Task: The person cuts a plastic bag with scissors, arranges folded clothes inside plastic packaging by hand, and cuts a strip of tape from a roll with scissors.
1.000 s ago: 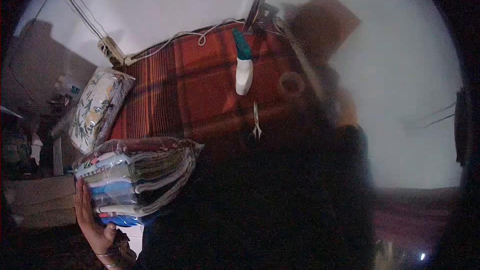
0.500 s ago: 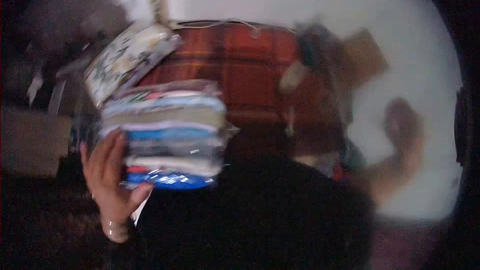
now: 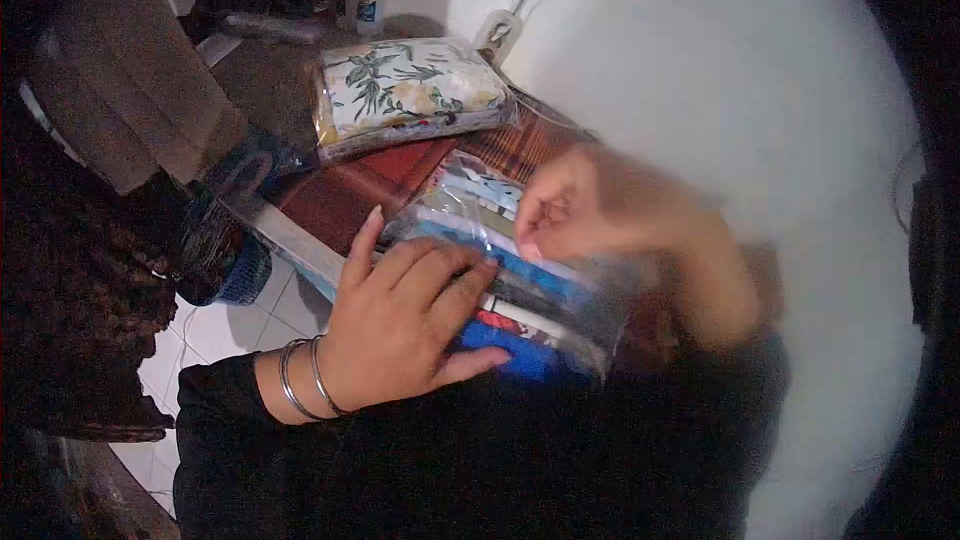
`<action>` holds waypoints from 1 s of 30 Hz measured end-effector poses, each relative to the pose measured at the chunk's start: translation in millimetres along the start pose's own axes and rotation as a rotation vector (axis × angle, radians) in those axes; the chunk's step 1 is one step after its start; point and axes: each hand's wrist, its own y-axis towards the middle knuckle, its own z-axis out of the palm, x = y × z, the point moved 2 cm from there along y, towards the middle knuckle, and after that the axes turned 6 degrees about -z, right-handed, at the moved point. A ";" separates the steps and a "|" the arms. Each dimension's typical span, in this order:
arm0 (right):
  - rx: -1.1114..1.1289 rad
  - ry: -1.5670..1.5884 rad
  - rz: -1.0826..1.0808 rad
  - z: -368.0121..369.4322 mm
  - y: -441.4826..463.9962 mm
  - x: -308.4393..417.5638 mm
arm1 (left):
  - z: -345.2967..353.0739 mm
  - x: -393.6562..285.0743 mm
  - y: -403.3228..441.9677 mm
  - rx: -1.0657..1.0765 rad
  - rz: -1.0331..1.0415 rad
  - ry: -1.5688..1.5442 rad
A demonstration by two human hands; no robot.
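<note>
A clear plastic bag of folded cloths [image 3: 545, 285], striped in blue, white, grey and red, lies at a slant in front of me. My left hand [image 3: 400, 300], with metal bangles at the wrist, rests on the bag's left side with fingers spread. Over the upper right part of the bag is my right hand [image 3: 565, 205], blurred, its fingers curled in and pinched together. Whatever they hold, if anything, I cannot make out. Behind the bag sits a second clear pack with floral cloth [image 3: 410, 90], white with green leaves and yellow flowers.
A red checked cloth [image 3: 350, 185] covers the table. A power socket [image 3: 497, 32] with a cord is by the wall. Farther back stands a small bottle [image 3: 370, 0]. Cardboard [image 3: 140, 70] is at upper left, and a blue basket [image 3: 243, 275] below the table edge.
The view has swung left. My right hand has come from far right onto the bag, which now lies slanted instead of level. My left hand still touches it.
</note>
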 end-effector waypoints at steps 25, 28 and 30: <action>-0.554 -0.600 -0.232 12.6 32.5 -15.3 | 10.7 -1.5 -1.6 -0.069 0.039 -0.001; -0.531 -0.434 -0.042 1.3 39.0 -31.1 | 11.2 0.1 0.5 -0.070 0.033 -0.001; -0.469 -0.289 0.108 0.4 38.9 -37.1 | 11.9 0.6 0.9 -0.071 0.031 -0.002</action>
